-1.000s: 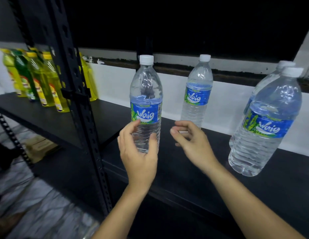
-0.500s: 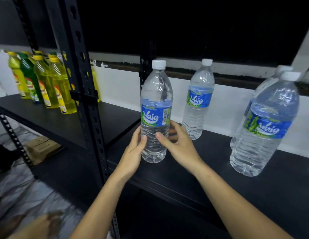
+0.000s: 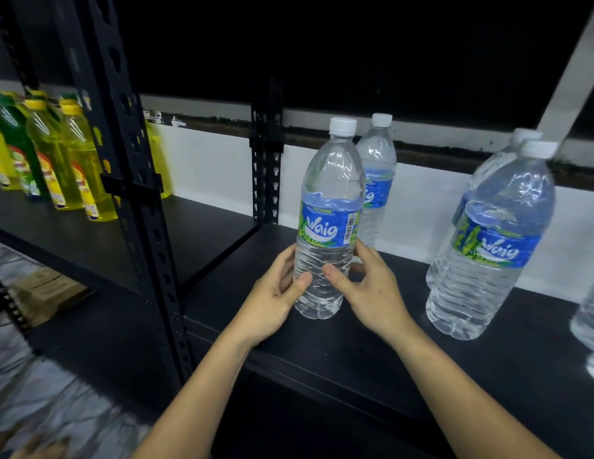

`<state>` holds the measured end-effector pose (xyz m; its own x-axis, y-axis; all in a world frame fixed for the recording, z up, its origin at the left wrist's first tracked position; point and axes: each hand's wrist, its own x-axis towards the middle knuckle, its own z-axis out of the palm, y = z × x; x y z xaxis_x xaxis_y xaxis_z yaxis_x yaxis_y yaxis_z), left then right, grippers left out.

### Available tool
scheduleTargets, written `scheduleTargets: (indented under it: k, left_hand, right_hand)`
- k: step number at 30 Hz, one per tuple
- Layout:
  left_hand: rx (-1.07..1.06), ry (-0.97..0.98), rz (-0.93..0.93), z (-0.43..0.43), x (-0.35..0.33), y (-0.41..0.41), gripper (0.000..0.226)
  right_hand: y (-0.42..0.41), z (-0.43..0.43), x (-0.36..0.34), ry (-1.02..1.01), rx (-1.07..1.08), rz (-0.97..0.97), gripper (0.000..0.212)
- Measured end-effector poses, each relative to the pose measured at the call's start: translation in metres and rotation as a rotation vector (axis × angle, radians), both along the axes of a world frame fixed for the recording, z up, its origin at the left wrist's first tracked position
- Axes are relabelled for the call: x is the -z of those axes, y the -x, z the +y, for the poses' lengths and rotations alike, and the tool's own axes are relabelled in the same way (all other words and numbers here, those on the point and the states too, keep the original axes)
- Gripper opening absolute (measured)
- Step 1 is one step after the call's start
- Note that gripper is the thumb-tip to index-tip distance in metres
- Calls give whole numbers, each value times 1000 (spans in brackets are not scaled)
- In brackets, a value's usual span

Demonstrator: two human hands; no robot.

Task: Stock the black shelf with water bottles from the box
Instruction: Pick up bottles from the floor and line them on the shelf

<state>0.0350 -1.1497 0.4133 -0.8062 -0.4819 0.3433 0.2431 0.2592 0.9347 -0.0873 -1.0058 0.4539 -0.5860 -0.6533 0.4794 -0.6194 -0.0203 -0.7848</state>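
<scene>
A clear water bottle (image 3: 328, 207) with a blue Waig label and white cap stands upright on the black shelf (image 3: 372, 346). My left hand (image 3: 272, 303) grips its lower left side and my right hand (image 3: 372, 289) holds its lower right side, thumbs on the front. A second water bottle (image 3: 378, 173) stands right behind it by the white wall. Two larger-looking bottles (image 3: 491, 246) stand one behind the other to the right. The box is not in view.
A black perforated upright post (image 3: 136, 200) stands left of the bottle, a rear post (image 3: 266, 154) behind. Yellow and green bottles (image 3: 57, 154) line the neighbouring shelf at left. Part of another bottle (image 3: 592, 309) shows at the right edge. Cardboard (image 3: 47, 293) lies on the floor.
The bottle went from held in my left hand alone to standing on the shelf, farther right, in front of the back bottle. My right hand came onto it.
</scene>
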Motion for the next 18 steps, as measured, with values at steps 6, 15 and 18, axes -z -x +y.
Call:
scheduleTargets:
  k: [6,15,18]
  left_hand:
    - [21,9,14,-1,2,21,67]
    - [13,46,-3,1,-3,48,53]
    - [9,65,-3,2,-4,55,52]
  right_hand:
    - [16,0,0,-17,57,19,47]
    - [36,-3,5,-9,107,-18,49]
    - [43,-5,4,-24,121,-20,50]
